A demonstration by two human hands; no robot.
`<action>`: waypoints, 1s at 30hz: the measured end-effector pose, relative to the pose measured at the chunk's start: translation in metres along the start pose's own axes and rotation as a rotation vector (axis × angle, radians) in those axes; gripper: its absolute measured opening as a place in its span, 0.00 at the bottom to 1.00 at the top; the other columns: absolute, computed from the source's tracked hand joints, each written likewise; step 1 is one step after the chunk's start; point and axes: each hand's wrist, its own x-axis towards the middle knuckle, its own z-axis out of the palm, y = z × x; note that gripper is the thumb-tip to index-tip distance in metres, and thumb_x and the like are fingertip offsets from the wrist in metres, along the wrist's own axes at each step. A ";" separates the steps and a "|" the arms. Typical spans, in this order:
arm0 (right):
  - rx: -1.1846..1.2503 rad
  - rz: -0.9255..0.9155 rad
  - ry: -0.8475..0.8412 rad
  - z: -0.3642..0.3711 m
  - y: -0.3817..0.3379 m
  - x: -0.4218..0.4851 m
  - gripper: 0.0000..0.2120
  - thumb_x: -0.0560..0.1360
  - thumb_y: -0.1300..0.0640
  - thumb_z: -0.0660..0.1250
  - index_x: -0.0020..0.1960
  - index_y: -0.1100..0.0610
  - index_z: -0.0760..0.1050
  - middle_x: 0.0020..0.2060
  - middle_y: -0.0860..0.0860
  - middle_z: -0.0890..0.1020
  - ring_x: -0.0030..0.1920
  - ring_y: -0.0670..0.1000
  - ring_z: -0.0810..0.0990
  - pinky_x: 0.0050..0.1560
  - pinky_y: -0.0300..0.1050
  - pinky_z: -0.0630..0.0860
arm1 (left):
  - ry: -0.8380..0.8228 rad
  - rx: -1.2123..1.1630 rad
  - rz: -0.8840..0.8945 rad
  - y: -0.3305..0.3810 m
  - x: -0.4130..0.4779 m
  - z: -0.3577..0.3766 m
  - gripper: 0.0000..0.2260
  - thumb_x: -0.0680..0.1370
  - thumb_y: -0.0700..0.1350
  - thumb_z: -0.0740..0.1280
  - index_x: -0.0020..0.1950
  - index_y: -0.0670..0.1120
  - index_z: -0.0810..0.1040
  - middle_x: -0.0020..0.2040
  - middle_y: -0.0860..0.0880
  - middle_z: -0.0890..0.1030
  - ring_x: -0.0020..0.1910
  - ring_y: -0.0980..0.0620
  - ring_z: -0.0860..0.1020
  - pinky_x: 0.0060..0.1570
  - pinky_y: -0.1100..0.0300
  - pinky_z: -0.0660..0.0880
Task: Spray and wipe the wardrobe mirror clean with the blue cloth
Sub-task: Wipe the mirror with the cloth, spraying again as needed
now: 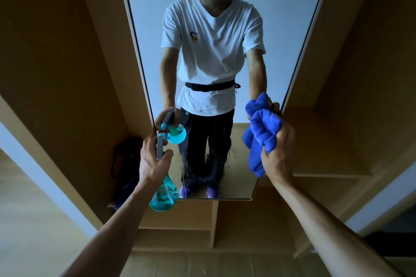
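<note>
The tall wardrobe mirror [281, 29] fills the middle of the head view, framed by tan wood. Wet streaks and drips run down its lower part around the reflected legs. My left hand [153, 159] grips a spray bottle [163, 195] with turquoise liquid and a grey trigger head, held close to the mirror's lower left edge, nozzle toward the glass. My right hand [278, 153] clutches a bunched blue cloth [261, 139] right at the mirror's lower right side; whether the cloth touches the glass I cannot tell. The mirror reflects both hands, bottle and cloth.
Wooden wardrobe panels [67, 63] flank the mirror on both sides. Open wooden compartments [238, 225] sit below the mirror. A dark bag [126, 159] hangs or leans in the recess at lower left. Light wood floor lies at the bottom.
</note>
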 end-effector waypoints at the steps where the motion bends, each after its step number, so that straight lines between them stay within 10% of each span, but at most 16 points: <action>1: 0.006 0.004 0.006 0.003 0.001 -0.001 0.19 0.75 0.65 0.66 0.65 0.66 0.69 0.59 0.61 0.73 0.59 0.57 0.76 0.62 0.52 0.75 | 0.000 -0.007 -0.009 0.001 0.000 0.000 0.15 0.70 0.51 0.64 0.55 0.52 0.73 0.58 0.49 0.74 0.55 0.46 0.74 0.52 0.46 0.73; 12: 0.042 -0.039 -0.117 0.059 -0.086 -0.025 0.23 0.74 0.69 0.66 0.66 0.60 0.65 0.61 0.58 0.71 0.58 0.59 0.78 0.49 0.45 0.78 | -0.078 -0.043 0.030 -0.005 -0.004 -0.012 0.24 0.71 0.51 0.64 0.67 0.49 0.72 0.57 0.49 0.77 0.55 0.47 0.76 0.53 0.48 0.74; 19: 0.112 -0.112 -0.268 0.113 -0.150 -0.044 0.21 0.77 0.59 0.65 0.68 0.55 0.63 0.61 0.54 0.72 0.59 0.57 0.77 0.53 0.53 0.80 | -0.063 -0.158 -0.063 -0.002 -0.004 -0.029 0.12 0.71 0.51 0.64 0.51 0.46 0.71 0.39 0.51 0.75 0.38 0.49 0.74 0.40 0.48 0.72; 30: 0.158 -0.067 -0.329 0.139 -0.186 -0.050 0.24 0.70 0.56 0.72 0.58 0.54 0.62 0.54 0.55 0.75 0.50 0.59 0.79 0.40 0.51 0.79 | -0.087 -0.179 -0.124 -0.012 0.014 -0.044 0.16 0.69 0.55 0.65 0.50 0.46 0.71 0.44 0.43 0.79 0.46 0.39 0.79 0.47 0.34 0.77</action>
